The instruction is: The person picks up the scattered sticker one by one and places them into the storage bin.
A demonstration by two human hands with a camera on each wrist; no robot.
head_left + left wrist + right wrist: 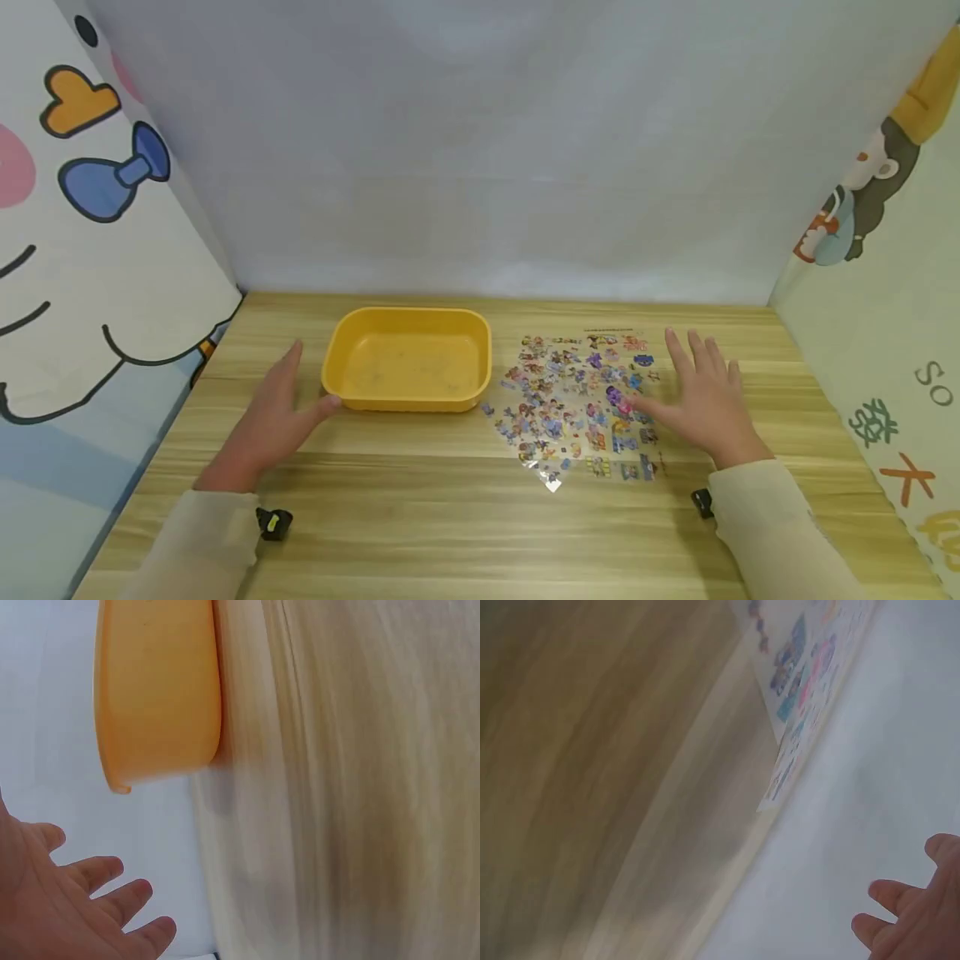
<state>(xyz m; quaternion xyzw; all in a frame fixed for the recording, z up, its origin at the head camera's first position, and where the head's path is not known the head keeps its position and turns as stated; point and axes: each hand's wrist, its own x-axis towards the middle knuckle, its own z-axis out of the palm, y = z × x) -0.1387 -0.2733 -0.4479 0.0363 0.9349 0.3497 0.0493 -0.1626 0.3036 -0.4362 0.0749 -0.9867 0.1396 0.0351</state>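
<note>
Wood-grain table (450, 533), yellow tray (408, 367) beside my left hand (272, 417), clear sticker sheets (573, 400) near my right hand (708, 404), both hands' fingers spread.

- Behind the left hand (272, 421) and the right hand (708, 407), there are cream-coloured sleeves (776, 525).
- At each cuff, a small black device (279, 527) (the left one has a yellowish mark).

A screened-off tabletop nook: wood-grain table (450, 533), plain pale backdrop (480, 167), cartoon-printed panels (847, 333) on both sides.
</note>
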